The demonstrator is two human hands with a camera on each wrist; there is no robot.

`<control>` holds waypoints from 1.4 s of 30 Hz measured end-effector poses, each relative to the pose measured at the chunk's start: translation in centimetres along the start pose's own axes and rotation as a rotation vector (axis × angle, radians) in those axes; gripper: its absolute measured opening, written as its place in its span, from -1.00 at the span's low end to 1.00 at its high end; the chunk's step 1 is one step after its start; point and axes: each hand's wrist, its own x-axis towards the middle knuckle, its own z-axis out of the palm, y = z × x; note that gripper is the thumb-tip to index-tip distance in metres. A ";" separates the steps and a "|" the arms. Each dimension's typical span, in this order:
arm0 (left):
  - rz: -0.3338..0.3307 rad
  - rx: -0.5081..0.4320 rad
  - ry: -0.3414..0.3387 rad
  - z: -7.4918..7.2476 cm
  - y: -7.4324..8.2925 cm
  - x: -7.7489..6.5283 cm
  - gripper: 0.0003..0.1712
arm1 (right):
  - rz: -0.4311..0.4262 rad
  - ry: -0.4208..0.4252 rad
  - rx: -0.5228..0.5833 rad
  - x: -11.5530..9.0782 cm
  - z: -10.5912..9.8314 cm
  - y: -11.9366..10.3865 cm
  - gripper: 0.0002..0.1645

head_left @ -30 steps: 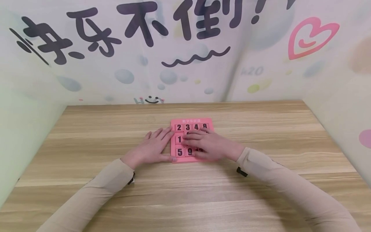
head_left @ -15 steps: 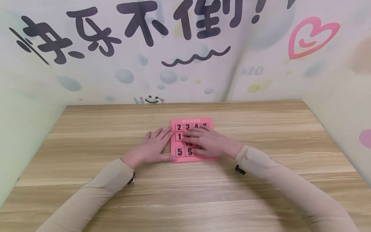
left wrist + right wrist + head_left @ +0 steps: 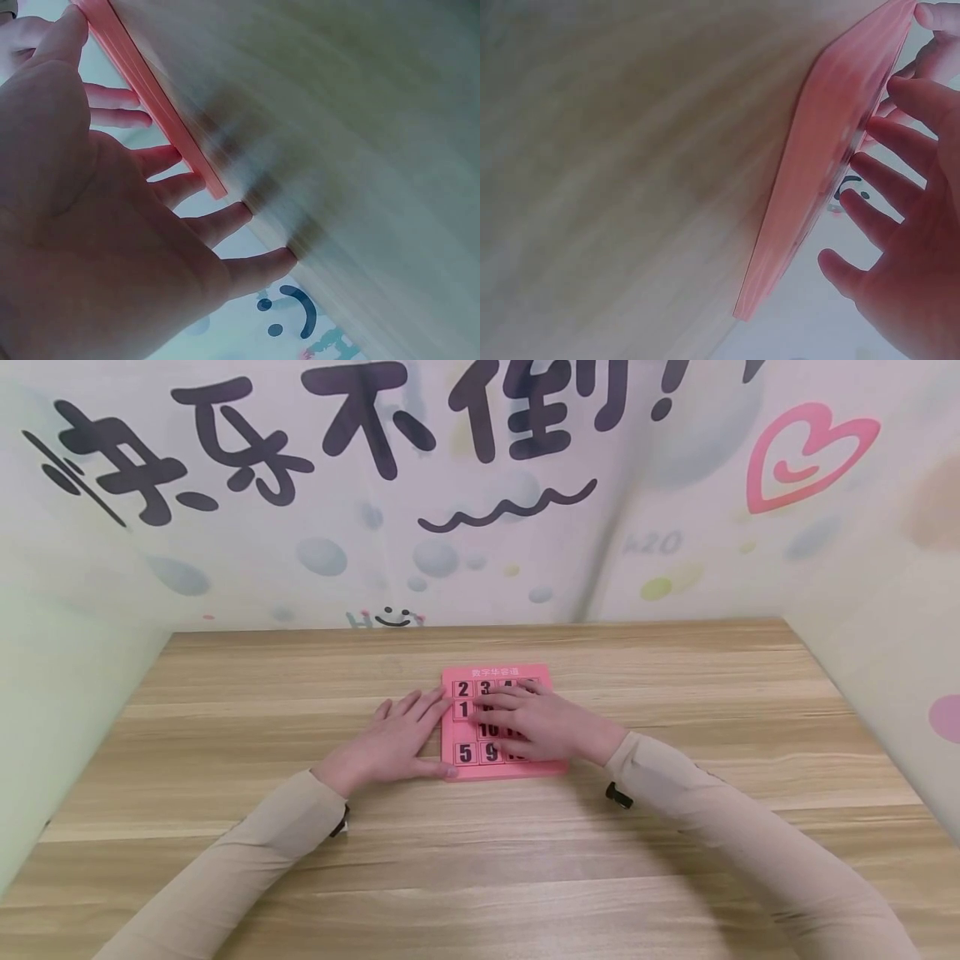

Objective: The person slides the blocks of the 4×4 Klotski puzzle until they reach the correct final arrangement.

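A pink number slide puzzle [image 3: 480, 772] lies on the table. In the head view my left hand [image 3: 390, 743] rests at its left edge, fingers straight and spread, thumb at the lower left corner. The left wrist view has two of those fingertips against the puzzle's side [image 3: 154, 101]. My right hand [image 3: 551, 727] reaches over the tiles with extended fingers, covering much of the right columns. One fingertip is right at the tile marked 1 [image 3: 462, 710], which sits below tile 2 [image 3: 463, 689]. A bare slot separates tile 1 from tile 5 [image 3: 465, 752].
The wooden table [image 3: 480, 877] extends all round the puzzle. A white printed wall [image 3: 360, 568] with large dark characters and a pink heart rises behind it, and plain side walls [image 3: 67, 693] flank the table.
Tile 1 has slid away from me, up against tile 2, widening the gap above tile 5. My right hand has shifted slightly up and left. The left hand stays put.
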 end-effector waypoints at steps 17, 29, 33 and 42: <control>0.001 0.003 -0.002 0.2 -0.2 0.1 0.18 | -0.054 -0.029 -0.013 -1.1 0.0 -1.0 -0.40; 0.002 0.004 0.001 0.0 0.0 0.0 0.18 | -0.102 -0.065 -0.033 -2.1 0.0 -1.9 -0.41; -0.002 0.005 -0.002 0.0 0.0 0.0 0.18 | -0.128 -0.053 -0.045 -2.3 0.1 -2.2 -0.44; -0.002 0.009 -0.002 0.1 -0.1 0.1 0.18 | -0.158 -0.034 -0.063 -2.6 0.2 -2.4 -0.44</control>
